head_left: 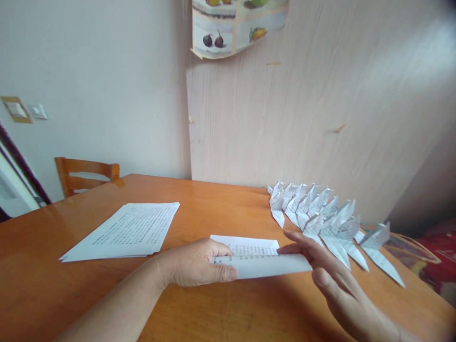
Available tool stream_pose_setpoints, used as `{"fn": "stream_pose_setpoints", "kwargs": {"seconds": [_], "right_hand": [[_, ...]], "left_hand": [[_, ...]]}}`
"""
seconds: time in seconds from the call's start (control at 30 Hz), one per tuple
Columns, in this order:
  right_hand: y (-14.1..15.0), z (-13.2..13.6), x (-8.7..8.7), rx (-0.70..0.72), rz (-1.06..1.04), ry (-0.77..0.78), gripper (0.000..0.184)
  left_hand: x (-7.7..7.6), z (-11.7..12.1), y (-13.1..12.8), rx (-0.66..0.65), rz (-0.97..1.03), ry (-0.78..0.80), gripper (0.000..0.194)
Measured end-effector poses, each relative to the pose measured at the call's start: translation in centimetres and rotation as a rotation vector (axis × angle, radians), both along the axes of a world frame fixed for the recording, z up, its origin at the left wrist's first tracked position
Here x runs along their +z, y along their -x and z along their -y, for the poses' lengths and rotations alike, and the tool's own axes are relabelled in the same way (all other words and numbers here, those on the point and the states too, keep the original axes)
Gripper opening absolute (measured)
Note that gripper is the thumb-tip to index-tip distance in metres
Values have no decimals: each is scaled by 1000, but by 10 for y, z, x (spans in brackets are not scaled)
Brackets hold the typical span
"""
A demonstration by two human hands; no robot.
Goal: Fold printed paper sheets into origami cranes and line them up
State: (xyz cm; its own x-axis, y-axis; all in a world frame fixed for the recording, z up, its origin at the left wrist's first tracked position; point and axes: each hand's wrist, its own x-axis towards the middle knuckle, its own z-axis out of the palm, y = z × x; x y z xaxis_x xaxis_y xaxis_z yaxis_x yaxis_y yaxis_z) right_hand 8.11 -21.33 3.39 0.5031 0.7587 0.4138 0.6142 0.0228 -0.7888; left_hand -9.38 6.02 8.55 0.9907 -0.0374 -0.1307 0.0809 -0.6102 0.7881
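A printed sheet of paper (270, 267), partly folded over, is in front of me above the wooden table. My left hand (199, 263) grips its left end, with the thumb on the near flap and the fingers partly hidden by the paper. At the right end, my right hand (331, 275) has its fingers stretched out and apart, the fingertips at the fold. Whether the right fingers press on the paper or only rest by it, I cannot tell.
A stack of printed sheets (124, 231) lies on the left of the table (206, 204). Several folded paper figures (320, 209) stand in rows at the right, close to my right hand. A wooden chair (87, 167) is behind the table's far left corner.
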Motion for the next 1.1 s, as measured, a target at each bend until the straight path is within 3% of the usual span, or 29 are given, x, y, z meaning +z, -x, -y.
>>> {"fn": "stream_pose_setpoints", "kwargs": {"seconds": [0.1, 0.2, 0.3, 0.43, 0.57, 0.7, 0.83, 0.93, 1.1], "right_hand": [[2, -4, -3, -48, 89, 52, 62], [4, -11, -3, -165, 82, 56, 43], [4, -18, 1, -180, 2, 54, 28], [0, -24, 2, -121, -95, 89, 30], [-5, -26, -7, -167, -125, 103, 30], [-4, -28, -12, -219, -143, 97, 54], [-3, -30, -11, -262, -113, 138, 58], [-4, -30, -11, -269, -85, 159, 59], [-7, -32, -15, -282, -4, 181, 61]], "left_hand": [[0, -2, -1, 1, -23, 44, 50], [-2, -3, -2, 2, -45, 79, 55], [-2, -1, -3, 11, -24, 126, 58], [-1, -1, -3, 105, 111, 146, 60], [-4, -3, -5, 261, 277, 150, 67], [-10, -4, -7, 456, 537, 48, 54], [-12, 1, -6, 583, 845, -231, 39], [-11, 10, -6, 476, 932, -409, 39], [-19, 29, -10, 41, 808, -478, 29]]}}
